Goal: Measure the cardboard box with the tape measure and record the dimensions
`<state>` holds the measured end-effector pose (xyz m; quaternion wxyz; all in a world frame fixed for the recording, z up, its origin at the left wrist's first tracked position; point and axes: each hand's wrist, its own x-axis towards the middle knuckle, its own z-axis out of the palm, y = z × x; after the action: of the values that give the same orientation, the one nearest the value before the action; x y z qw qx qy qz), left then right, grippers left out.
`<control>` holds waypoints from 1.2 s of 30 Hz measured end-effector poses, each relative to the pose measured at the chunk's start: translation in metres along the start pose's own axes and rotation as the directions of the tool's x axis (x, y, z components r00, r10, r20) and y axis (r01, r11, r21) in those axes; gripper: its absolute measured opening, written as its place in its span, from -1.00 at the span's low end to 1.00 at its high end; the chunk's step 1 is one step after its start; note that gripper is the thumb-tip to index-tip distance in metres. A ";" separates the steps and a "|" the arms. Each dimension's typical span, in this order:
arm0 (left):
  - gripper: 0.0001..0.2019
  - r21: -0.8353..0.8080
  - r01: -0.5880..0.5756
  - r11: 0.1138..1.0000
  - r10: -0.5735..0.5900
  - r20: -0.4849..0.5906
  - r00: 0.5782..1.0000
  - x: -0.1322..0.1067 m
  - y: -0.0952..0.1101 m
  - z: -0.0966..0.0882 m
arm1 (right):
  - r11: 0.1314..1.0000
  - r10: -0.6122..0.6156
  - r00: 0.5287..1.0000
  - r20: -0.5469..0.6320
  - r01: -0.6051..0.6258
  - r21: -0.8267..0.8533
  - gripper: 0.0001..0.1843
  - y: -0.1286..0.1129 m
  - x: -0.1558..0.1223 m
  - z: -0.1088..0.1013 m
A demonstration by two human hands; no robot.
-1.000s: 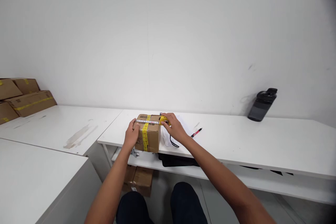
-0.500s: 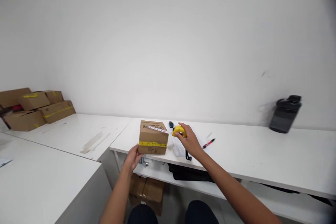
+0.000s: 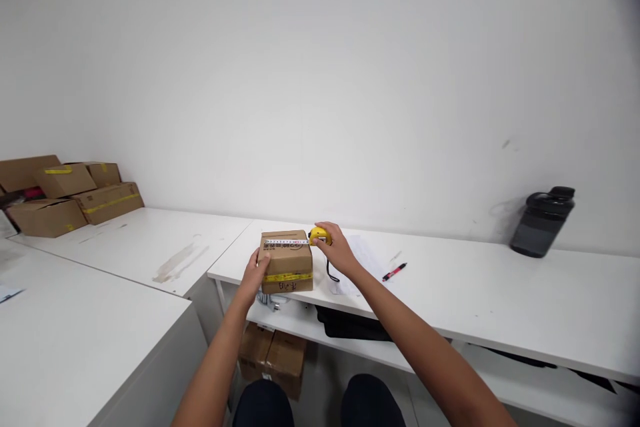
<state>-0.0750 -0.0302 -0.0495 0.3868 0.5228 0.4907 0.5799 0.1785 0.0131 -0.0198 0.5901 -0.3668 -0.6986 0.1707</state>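
A small cardboard box [image 3: 287,265] with a yellow tape band stands near the front left corner of a white table [image 3: 480,300]. My left hand [image 3: 256,271] grips the box's left side, its thumb at the end of a measuring tape blade [image 3: 286,241] stretched across the box's top. My right hand [image 3: 336,247] is closed on the yellow tape measure case [image 3: 319,235] just right of the box. A black strap hangs from the case.
A sheet of paper [image 3: 367,257] and a red pen [image 3: 394,272] lie right of my right hand. A dark water bottle [image 3: 543,222] stands at the back right. Several cardboard boxes [image 3: 65,197] are stacked far left; another box [image 3: 273,357] sits under the table.
The box has been turned so its yellow band now runs across the front face. The tape, slanted half a second ago, now lies straight across the top, and my left hand is back on the box's side.
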 end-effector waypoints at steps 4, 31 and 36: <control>-0.45 0.016 0.023 1.000 -0.023 -0.015 1.000 -0.003 -0.007 0.006 | 0.998 -0.045 0.997 -0.066 0.042 -0.047 -0.61 -0.007 -0.009 -0.003; -0.35 0.044 -0.024 0.999 0.013 0.222 0.975 -0.070 -0.022 0.024 | 0.906 -0.289 0.951 0.108 0.309 -0.290 -0.85 0.054 -0.187 -0.069; -0.26 0.235 -0.187 0.954 0.128 0.246 0.961 -0.075 -0.036 0.027 | 0.918 -0.246 0.957 0.155 0.282 -0.279 -0.90 0.059 -0.159 -0.063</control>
<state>-0.0392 -0.0903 -0.1027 0.3219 0.6690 0.4702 0.4772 0.2621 -0.0732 -0.1554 0.5039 -0.3432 -0.7926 0.0033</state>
